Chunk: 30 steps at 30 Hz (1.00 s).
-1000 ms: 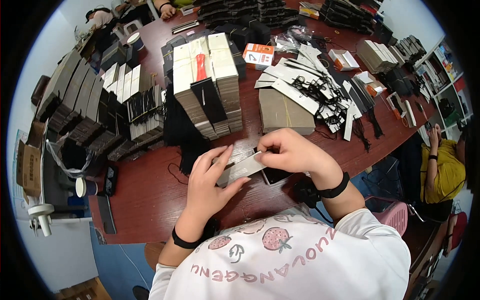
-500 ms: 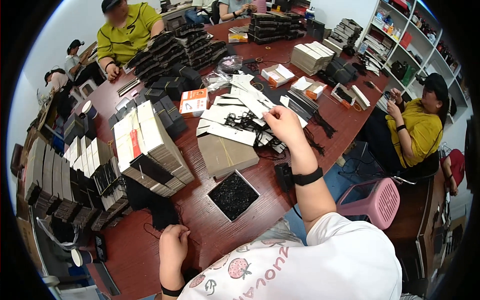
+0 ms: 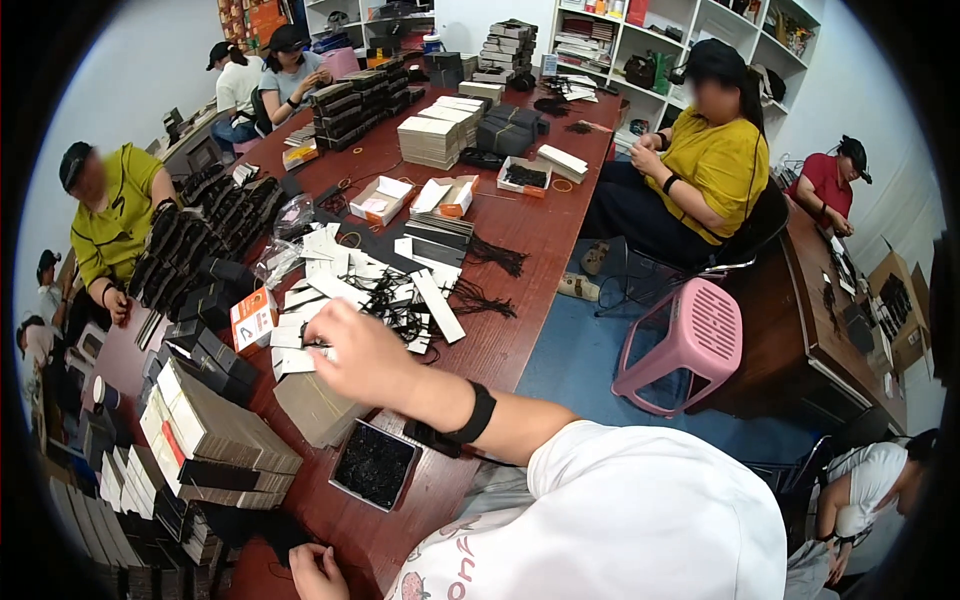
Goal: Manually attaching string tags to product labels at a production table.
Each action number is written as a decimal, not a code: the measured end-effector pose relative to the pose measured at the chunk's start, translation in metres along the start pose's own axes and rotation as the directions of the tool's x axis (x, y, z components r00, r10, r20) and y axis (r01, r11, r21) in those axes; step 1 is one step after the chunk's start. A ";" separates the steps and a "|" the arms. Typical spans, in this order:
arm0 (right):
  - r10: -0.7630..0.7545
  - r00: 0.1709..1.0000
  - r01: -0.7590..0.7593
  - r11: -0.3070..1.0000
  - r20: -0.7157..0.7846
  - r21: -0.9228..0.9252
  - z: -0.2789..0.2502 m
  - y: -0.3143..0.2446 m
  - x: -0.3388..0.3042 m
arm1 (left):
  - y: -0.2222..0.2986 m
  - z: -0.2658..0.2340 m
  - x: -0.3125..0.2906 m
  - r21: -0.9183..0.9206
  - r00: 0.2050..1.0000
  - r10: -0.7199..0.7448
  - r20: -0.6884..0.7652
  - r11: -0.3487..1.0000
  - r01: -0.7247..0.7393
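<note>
Loosely, slim white tags (image 3: 437, 305) overlap in a heap on the worktop (image 3: 500, 335), black cords (image 3: 378, 292) tangled across them. The right hand's (image 3: 358, 358) fingers draw close over its near edge; whether they grip a tag, I cannot tell. The left hand's (image 3: 315, 573) fingers curl, hold unclear.

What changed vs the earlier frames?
Left hand let go of the pale strip both hands held, moving left to the black cords; right hand went forward over the white tags, its hold unclear. View swung right. Tray and tall card stack stayed put.
</note>
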State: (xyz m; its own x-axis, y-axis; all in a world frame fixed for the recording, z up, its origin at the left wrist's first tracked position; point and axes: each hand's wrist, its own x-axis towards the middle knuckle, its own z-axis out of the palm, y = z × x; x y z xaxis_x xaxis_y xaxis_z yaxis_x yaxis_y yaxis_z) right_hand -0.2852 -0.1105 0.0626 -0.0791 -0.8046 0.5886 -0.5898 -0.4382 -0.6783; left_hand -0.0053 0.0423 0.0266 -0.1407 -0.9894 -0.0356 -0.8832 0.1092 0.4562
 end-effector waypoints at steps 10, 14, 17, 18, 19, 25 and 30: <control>-0.371 0.710 0.199 0.921 0.598 0.336 0.067 -0.060 -0.063 | -0.009 -0.001 0.002 0.042 0.999 0.019 0.035 0.999 -0.021; -0.410 0.579 0.191 0.908 0.705 0.372 0.081 -0.066 -0.075 | 0.003 -0.006 0.001 -0.102 0.996 0.052 -0.076 0.993 -0.060; -0.449 0.448 0.074 0.881 0.773 0.468 0.086 -0.069 -0.075 | 0.005 -0.010 0.001 -0.120 0.962 0.104 -0.252 0.983 -0.138; -0.426 0.518 0.011 0.870 0.742 0.492 0.090 -0.070 -0.079 | 0.002 -0.008 0.002 -0.225 0.965 0.042 -0.259 0.969 -0.102; -0.395 0.584 -0.050 0.855 0.709 0.517 0.093 -0.071 -0.080 | 0.000 -0.006 0.003 -0.330 0.966 -0.020 -0.258 0.942 -0.068; -0.310 0.586 -0.022 0.918 0.749 0.397 0.095 -0.071 -0.080 | -0.019 0.004 0.009 -0.673 0.959 -0.094 -0.266 0.730 -0.115; -0.297 0.601 0.012 0.932 0.742 0.363 0.101 -0.068 -0.084 | -0.020 0.005 0.009 -0.521 0.926 -0.040 -0.376 0.835 -0.176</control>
State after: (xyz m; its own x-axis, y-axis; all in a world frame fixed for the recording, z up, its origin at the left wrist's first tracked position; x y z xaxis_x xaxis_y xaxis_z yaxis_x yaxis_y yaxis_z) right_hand -0.1575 -0.0536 0.0155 0.7241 -0.6507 0.2286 -0.2589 -0.5636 -0.7844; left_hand 0.0089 0.0317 0.0130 0.0736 -0.9561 0.2835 -0.4800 0.2152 0.8505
